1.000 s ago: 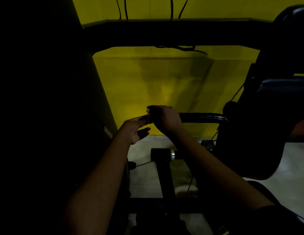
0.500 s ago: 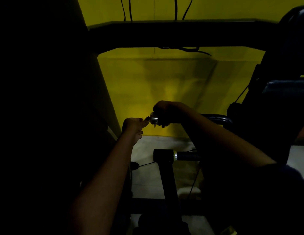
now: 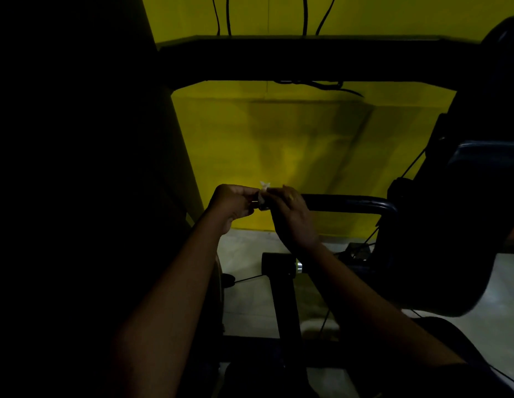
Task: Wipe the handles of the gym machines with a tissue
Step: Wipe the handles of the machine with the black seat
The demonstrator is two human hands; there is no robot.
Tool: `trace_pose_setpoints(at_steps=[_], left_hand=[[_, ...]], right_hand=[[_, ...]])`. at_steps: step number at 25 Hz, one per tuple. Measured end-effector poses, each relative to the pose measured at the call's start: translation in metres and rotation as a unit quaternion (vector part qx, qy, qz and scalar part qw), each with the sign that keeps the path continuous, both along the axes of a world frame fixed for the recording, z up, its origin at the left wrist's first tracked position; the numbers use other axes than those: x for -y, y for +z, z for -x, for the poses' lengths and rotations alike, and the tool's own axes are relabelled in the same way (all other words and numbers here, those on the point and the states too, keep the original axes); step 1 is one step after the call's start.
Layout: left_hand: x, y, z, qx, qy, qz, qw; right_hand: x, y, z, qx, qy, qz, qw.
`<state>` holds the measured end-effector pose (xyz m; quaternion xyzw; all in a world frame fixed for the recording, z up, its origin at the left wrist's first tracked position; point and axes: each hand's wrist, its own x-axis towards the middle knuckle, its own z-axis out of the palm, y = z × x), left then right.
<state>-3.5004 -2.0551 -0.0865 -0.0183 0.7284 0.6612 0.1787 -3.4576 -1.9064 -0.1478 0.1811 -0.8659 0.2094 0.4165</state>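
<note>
The yellow wall (image 3: 278, 139) fills the back of the room, dull in the poor light, with thin black cables (image 3: 221, 15) hanging down it at the top. Across it runs the heavy black crossbar (image 3: 307, 58) of the machine, and a big dark padded seat (image 3: 479, 202) bulks at the right. Pale floor (image 3: 247, 254) shows below the wall. A black post (image 3: 284, 297) rises from the base, and a short roller with a bright metal collar (image 3: 298, 267) crosses it at the top.

The handle (image 3: 350, 203) is a black bar that runs level from the right, where it bends down beside the seat, to a free end at the middle. Both bare arms reach up to that end. The left hand (image 3: 232, 202) has its fingers curled in and pinches the tissue (image 3: 264, 186) against the tip of the bar. The right hand (image 3: 293, 216) lies over the top of the bar just beside it, back towards me; in this gloom I cannot tell whether its fingers close round the bar or only rest there.

The tissue is a small, crumpled whitish scrap. It sits at the handle's end between the two hands, with a ragged corner poking up above the knuckles. A ring (image 3: 291, 197) glints on the right hand.
</note>
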Motion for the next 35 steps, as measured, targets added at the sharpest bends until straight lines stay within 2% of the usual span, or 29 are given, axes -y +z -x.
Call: trace_pose_setpoints(at_steps=[3,6,9,11,12,13,14,15,16,17,18,19,20,21,23,25,27,29,31,32,33,34,35], left_hand=[[0.001,0.003,0.003,0.019,0.004,-0.004,1.000],[0.000,0.003,0.004,0.034,0.015,-0.025,0.999],[0.002,0.000,0.003,0.025,-0.002,-0.031,0.999],[0.002,-0.002,0.000,0.010,-0.013,-0.012,1.000],[0.001,-0.003,-0.001,0.003,-0.010,-0.007,1.000],[-0.001,-0.004,-0.003,-0.006,-0.002,-0.004,1.000],[-0.003,-0.005,-0.004,-0.018,0.009,0.003,1.000],[-0.004,-0.006,-0.005,-0.033,0.019,0.013,0.999],[-0.005,-0.007,-0.004,-0.045,0.026,0.024,0.998],[-0.005,-0.009,-0.003,-0.052,0.031,0.033,0.998],[-0.005,-0.011,0.000,-0.053,0.033,0.039,0.997],[-0.005,-0.012,0.002,-0.053,0.035,0.044,0.997],[-0.005,-0.013,0.003,-0.052,0.037,0.049,0.997],[-0.005,-0.013,0.003,-0.055,0.040,0.056,0.996],[-0.007,-0.012,0.002,-0.064,0.044,0.070,0.995],[-0.008,-0.010,0.001,-0.063,0.049,0.078,0.994],[-0.009,-0.010,0.004,-0.056,0.052,0.080,0.994],[-0.011,-0.011,0.008,-0.046,0.044,0.069,0.996],[-0.013,-0.011,0.008,-0.029,0.031,0.062,0.997],[-0.014,-0.012,0.007,-0.016,0.027,0.057,0.998],[-0.013,-0.011,0.006,0.001,0.024,0.049,0.999],[-0.012,-0.011,0.004,0.021,0.020,0.038,0.999],[-0.010,-0.010,0.001,0.041,0.010,0.024,0.999]], right_hand=[[-0.006,-0.015,0.002,-0.035,0.029,-0.044,0.998],[0.011,-0.012,-0.006,-0.037,-0.036,-0.020,0.998],[0.023,-0.017,-0.014,-0.029,-0.040,-0.001,0.999],[0.033,-0.026,-0.019,0.001,-0.078,0.107,0.991],[0.041,-0.029,-0.022,0.025,-0.109,0.215,0.970],[0.051,-0.029,-0.024,0.060,-0.123,0.357,0.924],[0.061,-0.024,-0.024,0.103,-0.106,0.522,0.840],[0.070,-0.017,-0.021,0.140,-0.047,0.671,0.726],[0.077,-0.012,-0.018,0.156,0.013,0.773,0.615],[0.081,-0.008,-0.014,0.162,0.046,0.828,0.535],[0.084,-0.003,-0.012,0.171,0.047,0.851,0.495],[0.084,0.001,-0.010,0.176,0.050,0.863,0.471],[0.080,0.006,-0.010,0.188,0.046,0.862,0.468],[0.074,0.008,-0.007,0.210,0.034,0.851,0.481],[0.059,0.013,-0.002,0.292,0.027,0.826,0.481],[0.047,0.021,0.005,0.292,0.111,0.852,0.420],[0.039,0.023,0.008,0.291,0.150,0.865,0.381],[0.037,0.022,0.002,0.337,0.105,0.866,0.353],[0.044,0.017,-0.014,0.323,0.124,0.883,0.318],[0.048,0.017,-0.024,0.317,0.128,0.884,0.319],[0.053,0.018,-0.033,0.314,0.125,0.874,0.349],[0.055,0.017,-0.040,0.300,0.090,0.847,0.429],[0.054,0.016,-0.048,0.269,0.037,0.784,0.559]])
